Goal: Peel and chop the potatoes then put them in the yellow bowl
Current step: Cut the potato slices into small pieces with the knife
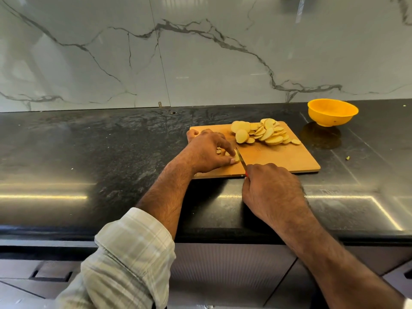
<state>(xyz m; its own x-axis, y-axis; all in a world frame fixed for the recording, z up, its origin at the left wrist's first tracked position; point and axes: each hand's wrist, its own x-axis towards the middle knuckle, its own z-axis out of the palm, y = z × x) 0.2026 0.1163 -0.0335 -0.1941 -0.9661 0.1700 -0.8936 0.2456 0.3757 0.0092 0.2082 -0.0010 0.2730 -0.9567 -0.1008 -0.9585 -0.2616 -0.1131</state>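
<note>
Black counter (89,152), yellow bowl (332,112) (contents unseen), left hand (207,150) pinching potato (234,156), right hand (272,190) gripping knife (241,157)

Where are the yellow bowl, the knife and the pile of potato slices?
yellow bowl (332,114): head view, front outer wall.
knife (241,157): head view, middle of the blade, between the hands.
pile of potato slices (265,131): head view, middle of the heap on the board.

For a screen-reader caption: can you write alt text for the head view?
A left hand steadies a potato piece on a wooden cutting board while the right hand slices it with a knife. Potato slices pile behind; an empty yellow bowl sits right.
</note>
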